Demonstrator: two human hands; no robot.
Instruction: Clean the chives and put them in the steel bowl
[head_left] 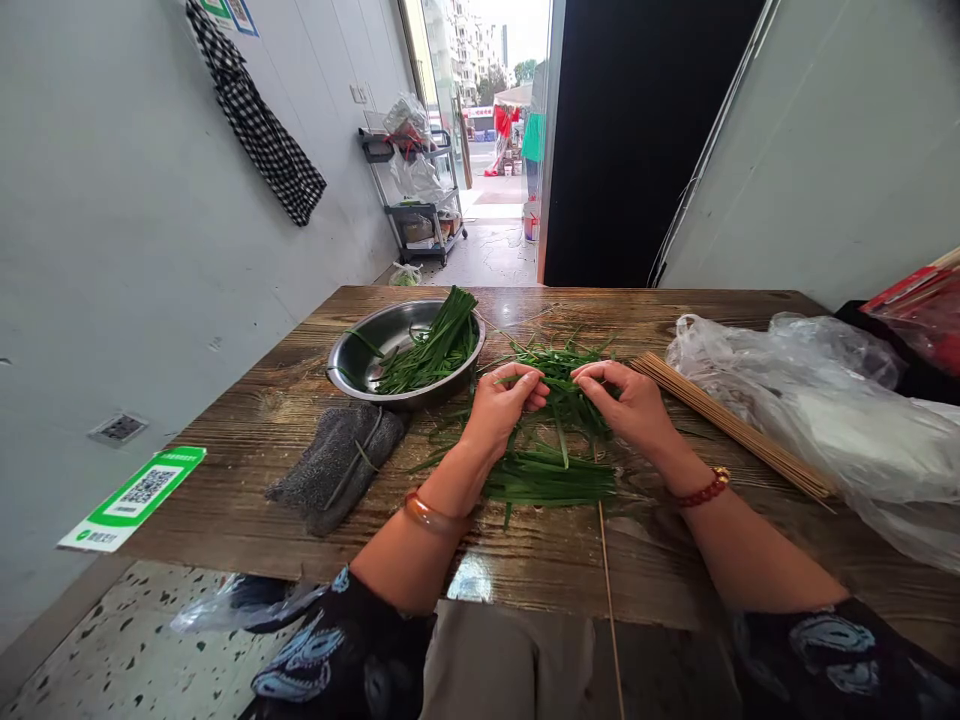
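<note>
Both hands pinch: the left hand (517, 390) presses thumb against fingers on thin chive blades (556, 384), and the right hand (621, 396) closes its fingertips on them from the other side, just above the middle of the tabletop (259, 440). Whether one blade runs through both grips cannot be told.

The chives are flat, narrow and deep green. Below the hands, towards the near edge, lies one neat row (551, 480), its blades mostly parallel to that edge; a looser, tangled heap (564, 357) lies beyond the fingers. One loose skewer (606, 560) runs from the row out past the near edge. One amber-coloured bangle (435, 518) circles the left wrist, one red bead bracelet (703, 489) the right.

Near the far left corner stands one steel bowl (360, 352) holding more chives, too many to count. Just nearer is one dark grey cloth bundle (341, 465). To the right lies one bundle of skewers (739, 430), beside clear plastic bags (825, 400) towards the right edge.

By the left edge is one green-and-white QR label (139, 500); its small lettering is unreadable.
</note>
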